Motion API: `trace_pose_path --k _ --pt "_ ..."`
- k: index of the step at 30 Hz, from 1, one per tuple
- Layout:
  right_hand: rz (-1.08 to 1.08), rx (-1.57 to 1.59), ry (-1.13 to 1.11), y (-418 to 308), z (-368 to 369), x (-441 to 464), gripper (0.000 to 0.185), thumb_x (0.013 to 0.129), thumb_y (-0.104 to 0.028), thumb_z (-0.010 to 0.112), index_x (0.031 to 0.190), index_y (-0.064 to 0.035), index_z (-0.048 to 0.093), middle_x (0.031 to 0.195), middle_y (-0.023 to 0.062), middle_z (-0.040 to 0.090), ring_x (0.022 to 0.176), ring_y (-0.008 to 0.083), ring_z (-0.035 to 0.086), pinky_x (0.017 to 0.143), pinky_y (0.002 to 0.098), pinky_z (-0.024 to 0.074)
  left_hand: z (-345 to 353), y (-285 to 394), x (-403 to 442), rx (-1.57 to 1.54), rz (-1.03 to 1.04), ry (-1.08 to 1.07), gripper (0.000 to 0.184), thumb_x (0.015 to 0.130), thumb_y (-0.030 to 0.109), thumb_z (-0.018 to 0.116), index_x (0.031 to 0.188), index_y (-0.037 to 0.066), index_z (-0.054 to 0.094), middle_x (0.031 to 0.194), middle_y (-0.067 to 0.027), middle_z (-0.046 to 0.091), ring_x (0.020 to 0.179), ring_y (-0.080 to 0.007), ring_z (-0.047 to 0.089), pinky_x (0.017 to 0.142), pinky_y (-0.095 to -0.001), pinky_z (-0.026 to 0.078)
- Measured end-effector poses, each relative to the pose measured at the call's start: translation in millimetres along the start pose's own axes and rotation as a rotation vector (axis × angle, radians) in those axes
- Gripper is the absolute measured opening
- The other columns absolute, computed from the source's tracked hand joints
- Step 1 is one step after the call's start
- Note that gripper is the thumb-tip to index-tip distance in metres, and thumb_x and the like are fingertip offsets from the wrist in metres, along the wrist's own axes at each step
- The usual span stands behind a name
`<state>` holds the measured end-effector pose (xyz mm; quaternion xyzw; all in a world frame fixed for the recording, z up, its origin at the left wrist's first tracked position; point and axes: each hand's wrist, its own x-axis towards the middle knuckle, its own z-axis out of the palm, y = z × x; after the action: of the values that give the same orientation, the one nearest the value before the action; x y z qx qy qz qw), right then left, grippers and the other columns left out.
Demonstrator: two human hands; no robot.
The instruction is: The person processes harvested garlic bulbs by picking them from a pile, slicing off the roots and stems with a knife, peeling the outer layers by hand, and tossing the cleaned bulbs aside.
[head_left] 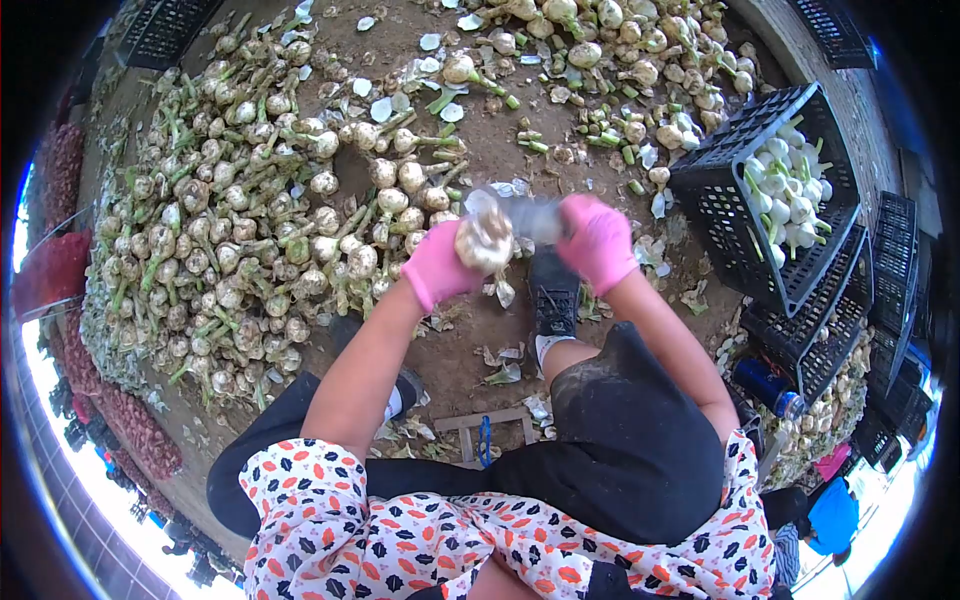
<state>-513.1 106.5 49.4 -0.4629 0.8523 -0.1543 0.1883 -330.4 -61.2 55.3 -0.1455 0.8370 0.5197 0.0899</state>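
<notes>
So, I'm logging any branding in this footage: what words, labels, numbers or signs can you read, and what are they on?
No text can be read with certainty.
Blue can: any printing is too small to read.
Pink glove on the right hand: dark marks, too blurred to tell whether they are writing.
Black crate of white bulbs: no lettering can be made out.

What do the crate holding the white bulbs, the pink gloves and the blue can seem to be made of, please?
Crate: probably rigid plastic, dull black, judging by its regular perforations. Gloves: perhaps knit fabric or thin rubber; they look matte and close-fitting, but no texture shows clearly. Blue can: likely thin metal, glossy, given its shiny silver end.
</notes>
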Motion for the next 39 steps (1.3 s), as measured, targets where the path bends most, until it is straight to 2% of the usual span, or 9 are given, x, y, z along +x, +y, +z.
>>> trace_pose_path --k 3,11,13,14,23,27,31,33,39 --pt "0.393 -0.099 0.138 66 2 3 0.023 0.078 -0.028 0.067 0.090 -0.0104 0.059 0.089 0.0151 0.065 0.083 0.0340 0.064 0.071 0.0442 0.0500 -12 10 -9 0.033 0.043 -0.019 0.029 0.076 0.010 0.071 0.104 0.005 0.063 0.099 -0.0079 0.068 0.091 -0.0170 0.066 0.081 -0.0297 0.052" --pt "0.386 0.297 -0.048 52 31 -15 0.029 0.076 -0.030 0.068 0.090 -0.0063 0.061 0.083 0.0173 0.066 0.081 0.0366 0.063 0.072 0.0432 0.0492 -6 16 -7 -1.352 -0.452 -0.123 0.070 0.074 0.017 0.080 0.131 0.008 0.040 0.103 -0.0092 0.061 0.089 -0.0173 0.063 0.082 -0.0305 0.051" --pt "0.354 0.464 -0.091 55 36 -7 0.029 0.076 -0.030 0.069 0.091 -0.0060 0.062 0.084 0.0176 0.066 0.081 0.0369 0.063 0.072 0.0434 0.0490 -4 24 -5 -0.836 -0.091 0.001 0.065 0.075 0.010 0.076 0.130 0.007 0.043 0.107 -0.0115 0.059 0.089 -0.0220 0.062 0.084 -0.0337 0.051" --pt "0.252 0.439 -0.037 49 34 -4 0.029 0.075 -0.030 0.069 0.090 -0.0057 0.062 0.083 0.0177 0.066 0.081 0.0372 0.063 0.071 0.0427 0.0486 -11 29 -3 -0.110 0.195 0.195 0.049 0.073 0.000 0.068 0.120 0.007 0.055 0.110 -0.0105 0.058 0.108 -0.0260 0.057 0.088 -0.0328 0.049" --pt "-0.106 0.357 -0.115 -26 -16 4 0.023 0.075 -0.024 0.067 0.084 -0.0045 0.058 0.078 0.0198 0.061 0.076 0.0386 0.061 0.066 0.0441 0.0480 -28 48 -3 0.396 0.454 -0.080 0.025 0.071 0.006 0.064 0.095 0.015 0.065 0.108 -0.0087 0.060 0.099 -0.0293 0.061 0.083 -0.0397 0.050" --pt "0.342 0.179 -0.201 57 48 -7 0.041 0.072 -0.026 0.066 0.107 -0.0041 0.064 0.110 0.0198 0.064 0.104 0.0350 0.059 0.091 0.0429 0.0464 -31 52 -7 0.393 0.070 -0.541 0.031 0.074 0.007 0.060 0.104 0.015 0.061 0.112 -0.0120 0.057 0.105 -0.0323 0.057 0.088 -0.0394 0.048" --pt "0.579 0.438 -0.206 61 60 -22 0.038 0.073 -0.024 0.066 0.102 0.0000 0.063 0.088 0.0182 0.067 0.078 0.0275 0.066 0.072 0.0379 0.0514 -54 69 56 -0.308 0.192 0.140 0.039 0.079 0.006 0.061 0.117 0.010 0.057 0.124 -0.0105 0.052 0.112 -0.0321 0.056 0.101 -0.0368 0.045" --pt "0.684 0.586 -0.225 57 45 -22 0.036 0.073 -0.023 0.066 0.100 0.0012 0.063 0.080 0.0160 0.067 0.067 0.0236 0.066 0.064 0.0356 0.0518 -101 84 84 -0.088 0.314 0.452 0.045 0.080 0.005 0.062 0.124 0.010 0.054 0.129 -0.0090 0.050 0.115 -0.0308 0.054 0.108 -0.0355 0.040" --pt "0.668 0.695 -0.152 65 49 -28 0.034 0.073 -0.020 0.067 0.099 0.0017 0.062 0.070 0.0091 0.065 0.055 0.0152 0.060 0.052 0.0304 0.0480 -127 -60 77 0.549 -0.900 -0.226 0.062 0.087 0.036 0.059 0.141 0.013 0.038 0.137 -0.0197 0.048 0.119 -0.0298 0.053 0.106 -0.0373 0.039"
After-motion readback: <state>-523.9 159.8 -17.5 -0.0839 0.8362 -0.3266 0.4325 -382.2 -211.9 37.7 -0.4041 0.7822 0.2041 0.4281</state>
